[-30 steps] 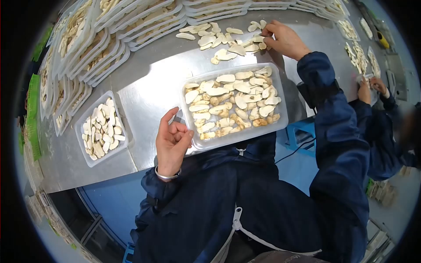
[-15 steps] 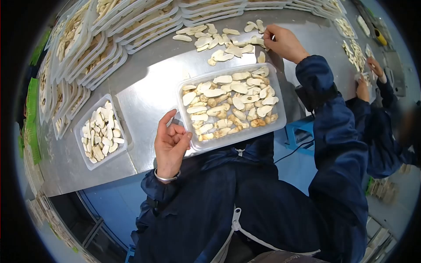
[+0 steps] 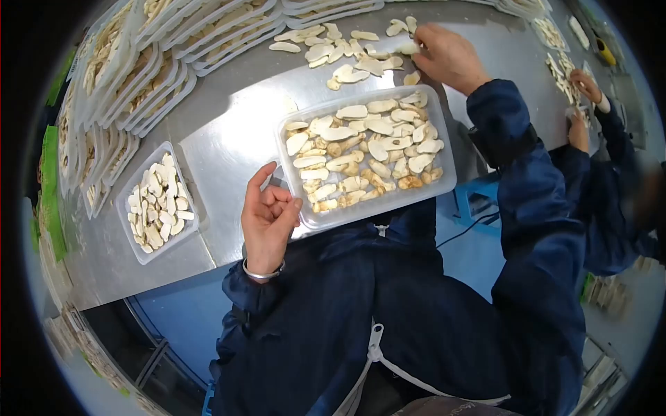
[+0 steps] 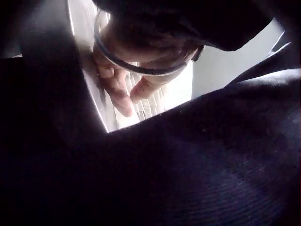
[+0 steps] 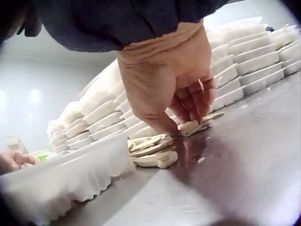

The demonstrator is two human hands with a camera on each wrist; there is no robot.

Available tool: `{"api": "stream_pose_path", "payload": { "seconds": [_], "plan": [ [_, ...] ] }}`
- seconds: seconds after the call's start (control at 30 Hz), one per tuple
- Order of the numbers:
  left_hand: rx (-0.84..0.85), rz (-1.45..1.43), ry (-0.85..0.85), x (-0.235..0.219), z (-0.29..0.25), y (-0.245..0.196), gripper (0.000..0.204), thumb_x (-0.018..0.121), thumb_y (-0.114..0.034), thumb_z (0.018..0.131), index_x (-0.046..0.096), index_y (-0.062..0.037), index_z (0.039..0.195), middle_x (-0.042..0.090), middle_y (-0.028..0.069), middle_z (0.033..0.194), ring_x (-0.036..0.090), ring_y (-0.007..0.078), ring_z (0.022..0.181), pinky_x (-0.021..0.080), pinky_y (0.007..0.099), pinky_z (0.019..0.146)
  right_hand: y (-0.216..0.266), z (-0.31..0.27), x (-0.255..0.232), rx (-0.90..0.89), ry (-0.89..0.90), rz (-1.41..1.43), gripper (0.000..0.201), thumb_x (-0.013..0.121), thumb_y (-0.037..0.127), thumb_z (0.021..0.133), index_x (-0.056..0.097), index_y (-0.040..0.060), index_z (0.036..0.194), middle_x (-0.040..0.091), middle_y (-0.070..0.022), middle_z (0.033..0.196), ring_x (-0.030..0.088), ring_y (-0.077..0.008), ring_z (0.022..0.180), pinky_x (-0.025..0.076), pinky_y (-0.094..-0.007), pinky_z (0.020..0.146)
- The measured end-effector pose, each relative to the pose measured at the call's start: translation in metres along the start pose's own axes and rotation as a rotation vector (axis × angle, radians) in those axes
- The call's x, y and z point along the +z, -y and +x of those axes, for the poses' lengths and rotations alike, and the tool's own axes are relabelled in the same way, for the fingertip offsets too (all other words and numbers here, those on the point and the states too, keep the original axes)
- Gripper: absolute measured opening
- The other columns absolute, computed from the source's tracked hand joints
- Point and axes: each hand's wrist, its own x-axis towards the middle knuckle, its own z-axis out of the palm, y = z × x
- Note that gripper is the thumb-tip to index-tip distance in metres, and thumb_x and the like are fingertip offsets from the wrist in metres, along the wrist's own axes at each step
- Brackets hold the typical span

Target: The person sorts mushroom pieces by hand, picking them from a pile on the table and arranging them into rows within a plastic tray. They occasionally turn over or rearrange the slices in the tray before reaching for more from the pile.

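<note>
In the head view my right hand reaches over the far side of the table and pinches a pale mushroom slice between thumb and fingertips. Loose mushroom slices lie spread just left of it. A translucent plastic tray sits in front of my body, with rows of mushroom slices laid flat in it, some brown-edged. My left hand rests at the tray's left edge, fingers loosely bent and thumb tip at the rim; the left wrist view is mostly covered by dark sleeve.
A smaller tray heaped with mushroom pieces stands at the left. Stacked filled trays line the back and left of the metal table. Another person's hand works at the far right. A blue stool is below the table edge.
My right hand has shifted slightly and moved a slice left over the loose pile; one slice now lies apart near the tray's far edge. The left hand stays at the tray.
</note>
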Motion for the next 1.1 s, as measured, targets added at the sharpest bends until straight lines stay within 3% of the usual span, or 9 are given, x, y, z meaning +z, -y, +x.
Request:
{"api": "stream_pose_path", "payload": {
  "seconds": [0.1, 0.23, 0.43, 0.73, 0.83, 0.93, 1.03, 1.1],
  "plan": [
    [0.009, 0.018, -0.006, 0.001, 0.0, 0.0, 0.062, 0.061, 0.009, 0.09, 0.035, 0.0012, 0.146, 0.059, 0.0026, 0.086, 0.055, 0.0059, 0.068, 0.048, 0.019, 0.061, 0.007, -0.009, -0.033, -0.02, -0.079, 0.069, 0.02, 0.067, 0.015, 0.085, 0.06, 0.0034, 0.099, 0.062, -0.0124, 0.088, 0.062, -0.0351, 0.081, 0.049, -0.0428, 0.072],
    [0.01, 0.04, -0.007, 0.002, 0.0, 0.0, 0.063, 0.061, 0.01, 0.089, 0.035, 0.0016, 0.146, 0.059, 0.0028, 0.086, 0.055, 0.0054, 0.068, 0.047, 0.0189, 0.061, 0.051, -0.055, -0.075, -0.1, -0.024, 0.117, 0.015, 0.066, 0.013, 0.082, 0.059, 0.0048, 0.091, 0.06, -0.0108, 0.086, 0.061, -0.0318, 0.083, 0.046, -0.0429, 0.073],
    [0.037, 0.051, -0.004, 0.001, 0.001, 0.001, 0.063, 0.061, 0.009, 0.089, 0.036, 0.0008, 0.146, 0.058, 0.0022, 0.085, 0.055, 0.0054, 0.068, 0.048, 0.0194, 0.061, 0.103, -0.122, -0.079, -0.07, 0.186, 0.195, 0.018, 0.067, 0.009, 0.077, 0.057, 0.0031, 0.091, 0.055, -0.0094, 0.088, 0.056, -0.0271, 0.085, 0.043, -0.0389, 0.077],
    [0.074, 0.069, -0.025, 0.0, 0.002, 0.005, 0.062, 0.063, 0.007, 0.09, 0.037, 0.0016, 0.146, 0.06, 0.0025, 0.084, 0.056, 0.0072, 0.066, 0.05, 0.0207, 0.059, 0.106, -0.135, -0.076, -0.073, 0.232, 0.236, 0.025, 0.07, 0.008, 0.077, 0.06, 0.0048, 0.1, 0.058, -0.0082, 0.095, 0.056, -0.0277, 0.091, 0.043, -0.0389, 0.083],
    [0.063, 0.073, -0.027, 0.001, 0.002, 0.004, 0.062, 0.063, 0.007, 0.089, 0.038, 0.0025, 0.145, 0.06, 0.0027, 0.084, 0.056, 0.0075, 0.066, 0.05, 0.0211, 0.059, 0.102, -0.134, -0.083, -0.085, 0.16, 0.298, 0.02, 0.067, 0.008, 0.078, 0.062, 0.0028, 0.097, 0.058, -0.0098, 0.093, 0.057, -0.0283, 0.089, 0.043, -0.0385, 0.08],
    [0.057, 0.096, -0.048, 0.003, 0.002, 0.001, 0.061, 0.063, 0.007, 0.089, 0.038, 0.0031, 0.145, 0.06, 0.0028, 0.083, 0.056, 0.0076, 0.065, 0.049, 0.0212, 0.058, 0.077, -0.128, -0.091, 0.055, 0.015, 0.149, 0.019, 0.067, 0.006, 0.078, 0.064, 0.0043, 0.097, 0.061, -0.0095, 0.092, 0.058, -0.0301, 0.087, 0.043, -0.039, 0.078],
    [0.059, 0.079, -0.038, 0.001, 0.003, 0.002, 0.061, 0.062, 0.007, 0.089, 0.038, 0.0029, 0.145, 0.059, 0.0028, 0.083, 0.056, 0.0076, 0.066, 0.049, 0.0212, 0.058, 0.066, -0.117, -0.092, 0.095, 0.022, 0.16, 0.02, 0.067, 0.005, 0.078, 0.065, 0.0046, 0.099, 0.062, -0.0096, 0.091, 0.059, -0.0318, 0.084, 0.044, -0.0397, 0.077],
    [0.066, 0.059, -0.046, 0.002, 0.003, 0.001, 0.06, 0.062, 0.007, 0.09, 0.038, 0.0027, 0.145, 0.059, 0.0028, 0.083, 0.056, 0.0075, 0.066, 0.048, 0.0209, 0.058, 0.078, -0.112, -0.091, -0.039, 0.07, 0.258, 0.022, 0.067, 0.004, 0.079, 0.067, 0.0051, 0.101, 0.061, -0.0085, 0.092, 0.059, -0.0292, 0.087, 0.044, -0.0392, 0.078]
  ]
}}
